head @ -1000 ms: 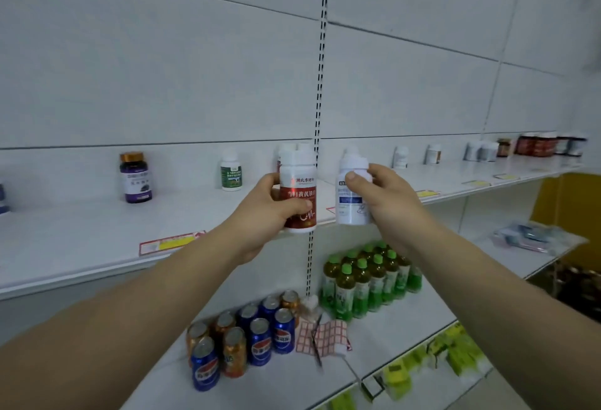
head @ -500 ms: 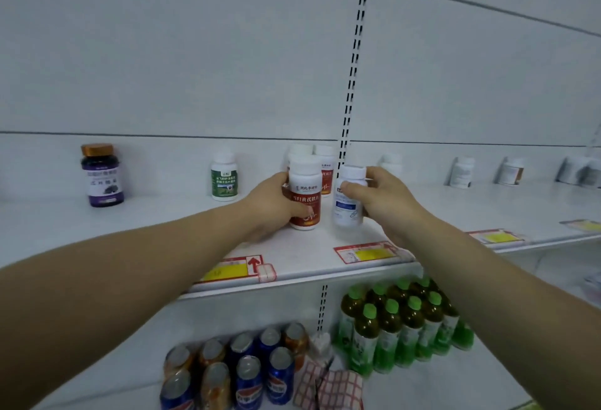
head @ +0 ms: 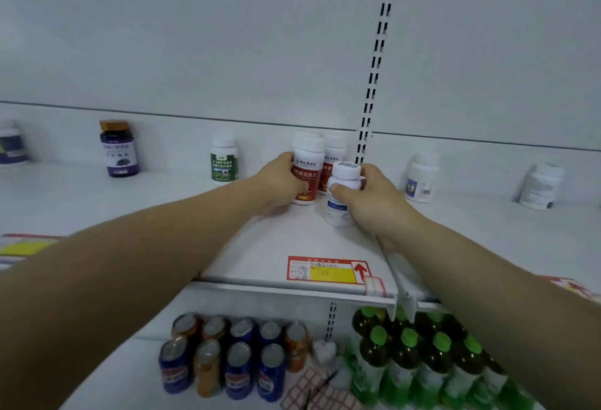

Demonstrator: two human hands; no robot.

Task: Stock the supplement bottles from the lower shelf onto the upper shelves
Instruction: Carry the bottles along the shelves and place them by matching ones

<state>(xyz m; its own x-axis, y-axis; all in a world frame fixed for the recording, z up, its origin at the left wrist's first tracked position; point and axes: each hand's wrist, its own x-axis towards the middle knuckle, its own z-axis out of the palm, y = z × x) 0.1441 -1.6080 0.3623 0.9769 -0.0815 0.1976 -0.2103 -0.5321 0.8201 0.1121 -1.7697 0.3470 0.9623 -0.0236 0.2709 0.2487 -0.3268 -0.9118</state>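
Most of the frame is taken up by the white back panel (head: 227, 35), split right of centre by a slotted upright (head: 379, 51). Across the middle the upper shelf (head: 97, 201) is seen, and below it, along the bottom edge, the lower shelf (head: 136, 377).

Two bare forearms are stretched in from the bottom corners and meet at centre frame. On the lower shelf, a cluster of green-capped drink bottles (head: 406, 361) is parked at bottom right and a bunch of soda cans (head: 237, 357) just left of them.

Now the actual action, dead centre on the upper shelf. The left hand (head: 279, 181) is wrapped around the red-label bottle (head: 309, 172), fingers curled round its side; the bottle is stood upright on the shelf. Just right of it the white blue-label bottle (head: 341, 198) is pinched up near its cap by the right hand (head: 370, 194), thumb in front and fingers behind. Its base looks to be down on the shelf, pretty much upright. A second red-label bottle (head: 335, 152) is tucked right behind those two.

Elsewhere along the back of that shelf, a purple bottle (head: 118, 149) can be spotted at left, a green-label bottle (head: 224, 162) nearer the centre, and two white bottles (head: 421, 178) (head: 541, 186) off to the right. A red and yellow price tag (head: 328, 269) is stuck at the shelf's front edge, below the hands.
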